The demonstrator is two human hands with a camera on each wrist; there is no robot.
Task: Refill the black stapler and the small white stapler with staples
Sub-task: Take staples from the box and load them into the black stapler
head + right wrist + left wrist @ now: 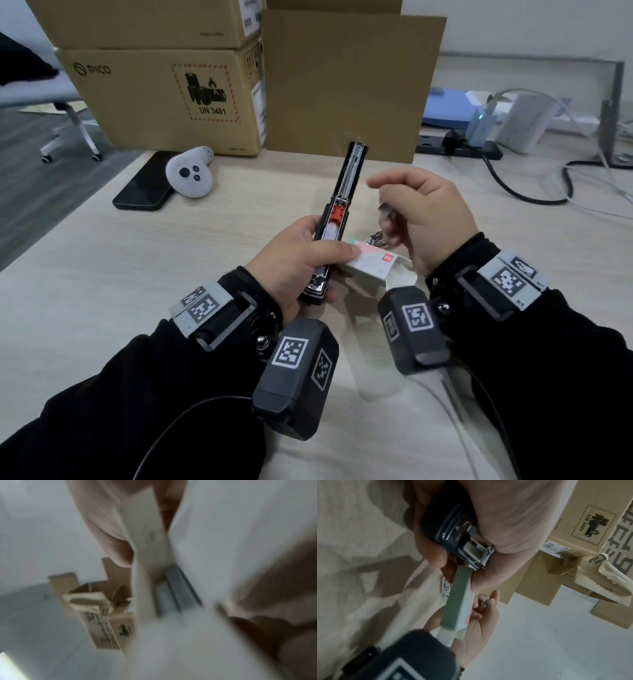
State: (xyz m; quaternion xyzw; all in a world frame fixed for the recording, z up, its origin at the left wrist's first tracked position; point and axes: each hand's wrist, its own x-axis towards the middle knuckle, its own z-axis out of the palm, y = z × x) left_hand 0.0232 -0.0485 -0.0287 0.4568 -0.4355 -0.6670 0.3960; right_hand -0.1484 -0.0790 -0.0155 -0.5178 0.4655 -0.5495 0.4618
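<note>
Black stapler [337,219], opened with its orange pusher showing, is gripped above the desk [102,274] by the left hand [294,260], which also pinches a staple box [371,265]. Right hand [424,219] pinches a staple strip [388,214]. Behind, a carton [161,99] reads "PICO" and "UN 3481".

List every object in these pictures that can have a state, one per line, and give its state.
black stapler: opened, magazine exposed, gripped by left hand.
staple box: flap open, also held by the left hand.
staple strip: pinched in right hand, not yet in the stapler.
phone: screen dark, flat on the desk.
white controller: lying on the phone's edge.
</note>
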